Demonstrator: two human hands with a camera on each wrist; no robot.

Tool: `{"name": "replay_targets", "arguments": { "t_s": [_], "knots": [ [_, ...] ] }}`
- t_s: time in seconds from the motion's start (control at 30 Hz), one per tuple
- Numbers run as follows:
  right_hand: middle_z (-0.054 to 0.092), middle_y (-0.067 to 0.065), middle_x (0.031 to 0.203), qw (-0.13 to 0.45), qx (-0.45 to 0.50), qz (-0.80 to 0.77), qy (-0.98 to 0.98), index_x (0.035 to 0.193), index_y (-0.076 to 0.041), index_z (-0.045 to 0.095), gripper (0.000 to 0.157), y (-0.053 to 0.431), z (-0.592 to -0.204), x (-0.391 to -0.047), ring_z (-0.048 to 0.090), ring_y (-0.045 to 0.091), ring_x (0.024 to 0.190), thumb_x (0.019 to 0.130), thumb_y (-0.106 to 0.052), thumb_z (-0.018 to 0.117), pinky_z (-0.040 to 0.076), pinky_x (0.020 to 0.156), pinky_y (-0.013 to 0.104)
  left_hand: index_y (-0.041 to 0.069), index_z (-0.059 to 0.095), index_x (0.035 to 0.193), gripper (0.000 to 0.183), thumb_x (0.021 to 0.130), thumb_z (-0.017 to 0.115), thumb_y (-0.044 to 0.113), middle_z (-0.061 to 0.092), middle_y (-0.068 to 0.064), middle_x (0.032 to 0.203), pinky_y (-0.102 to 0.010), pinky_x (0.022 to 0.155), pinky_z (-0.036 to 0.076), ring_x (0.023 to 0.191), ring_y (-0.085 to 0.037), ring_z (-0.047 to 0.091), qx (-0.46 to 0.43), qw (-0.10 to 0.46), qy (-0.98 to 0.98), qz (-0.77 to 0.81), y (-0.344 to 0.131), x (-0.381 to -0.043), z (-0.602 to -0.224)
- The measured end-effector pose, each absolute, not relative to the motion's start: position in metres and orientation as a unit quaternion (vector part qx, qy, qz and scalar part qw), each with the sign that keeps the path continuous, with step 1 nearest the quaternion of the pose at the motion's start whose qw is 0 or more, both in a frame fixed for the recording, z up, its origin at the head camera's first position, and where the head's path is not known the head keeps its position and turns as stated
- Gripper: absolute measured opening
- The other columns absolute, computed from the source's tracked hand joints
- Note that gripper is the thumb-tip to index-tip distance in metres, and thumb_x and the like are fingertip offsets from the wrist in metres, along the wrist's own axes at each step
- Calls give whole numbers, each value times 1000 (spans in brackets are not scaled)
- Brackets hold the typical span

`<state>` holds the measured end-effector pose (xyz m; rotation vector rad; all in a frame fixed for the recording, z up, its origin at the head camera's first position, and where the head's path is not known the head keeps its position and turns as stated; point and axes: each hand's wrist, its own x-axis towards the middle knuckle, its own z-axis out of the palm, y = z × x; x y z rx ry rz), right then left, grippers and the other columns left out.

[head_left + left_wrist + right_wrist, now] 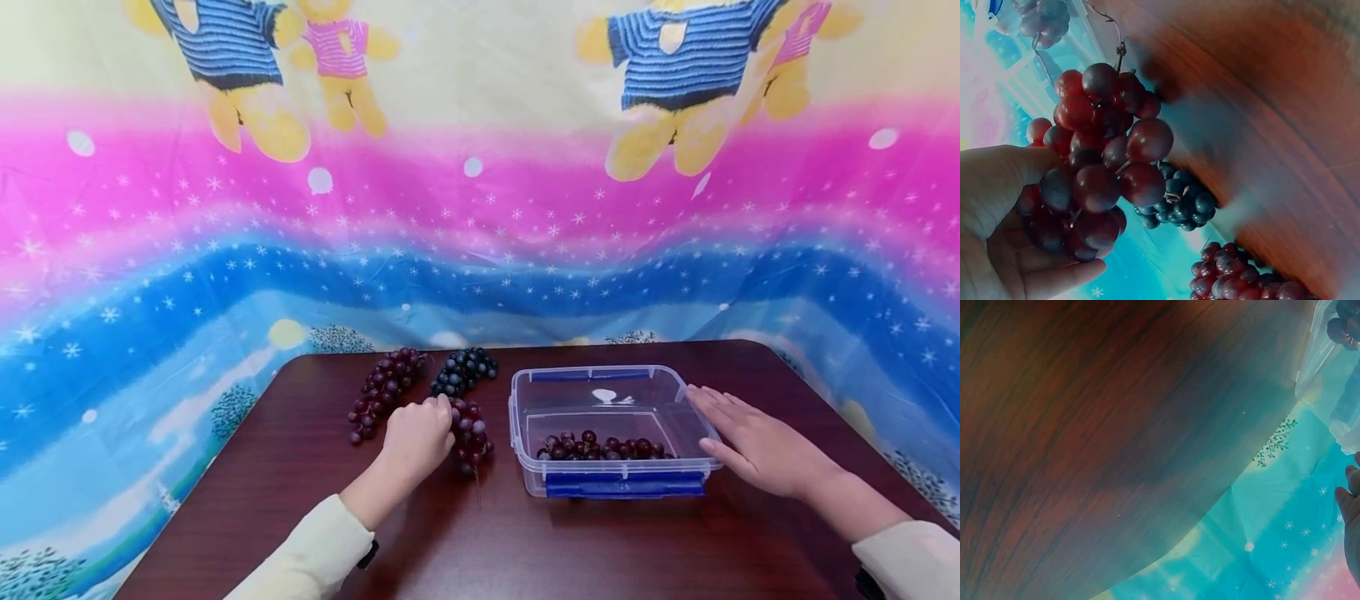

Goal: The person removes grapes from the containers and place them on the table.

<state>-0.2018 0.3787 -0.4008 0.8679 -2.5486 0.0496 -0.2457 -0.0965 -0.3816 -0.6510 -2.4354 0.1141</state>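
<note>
My left hand (418,435) grips a bunch of dark red grapes (471,432) just left of a clear plastic box. In the left wrist view, thumb and fingers curl round the side of this bunch (1097,187), and a thin brown stem sticks out at its end. My right hand (761,442) has its fingers stretched out against the right side of the clear box (532,481), which has a blue clip in front. Inside the box lies another bunch of red grapes (600,448). Only some fingertips of the right hand (1352,500) show in the right wrist view.
Beyond the left hand lie a long bunch of red grapes (386,383) and a bunch of blue-black grapes (461,371). All stand on a dark brown wooden table (480,550). A printed cloth with bears and snowflakes (465,208) hangs behind the table's back edge.
</note>
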Motion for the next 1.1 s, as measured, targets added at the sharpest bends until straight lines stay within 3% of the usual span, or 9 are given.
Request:
{"name": "replay_targets", "arguments": {
  "t_s": [0.17, 0.27, 0.53, 0.97, 1.1],
  "knots": [
    [44, 23, 143, 223, 314, 18, -923, 149, 0, 35, 69, 379, -401, -202, 0, -4, 140, 93, -30, 64, -1, 111, 14, 3, 62, 76, 22, 74, 79, 19, 47, -3, 55, -31, 35, 35, 41, -20, 46, -227, 243, -943, 11, -101, -241, -382],
    [44, 23, 143, 222, 313, 17, -923, 149, 0, 34, 70, 378, -401, -202, 0, -5, 140, 93, -30, 64, -1, 111, 14, 9, 51, 64, 29, 74, 77, 18, 43, -1, 52, -31, 35, 34, 41, -19, 45, -214, 208, -954, -15, -104, -240, -381],
    [44, 24, 143, 221, 314, 18, -923, 149, 0, 35, 69, 378, -400, -201, 0, -5, 140, 93, -29, 64, -1, 111, 15, 16, 44, 53, 38, 74, 75, 22, 42, 2, 49, -33, 37, 36, 42, -17, 44, -183, 132, -973, -57, -111, -238, -383],
    [44, 23, 143, 219, 312, 22, -924, 149, 0, 34, 70, 378, -401, -201, 1, -4, 140, 93, -29, 64, -1, 111, 14, 13, 50, 61, 35, 76, 78, 27, 47, 2, 56, -35, 46, 41, 49, -18, 48, -159, 51, -982, -90, -115, -236, -385],
    [44, 23, 143, 222, 312, 19, -924, 149, 0, 35, 71, 379, -401, -202, 1, -4, 140, 92, -29, 65, -1, 111, 14, 9, 54, 71, 33, 75, 80, 29, 51, -2, 63, -38, 48, 45, 55, -23, 54, -154, 36, -984, -87, -116, -236, -386]
  ]
}}
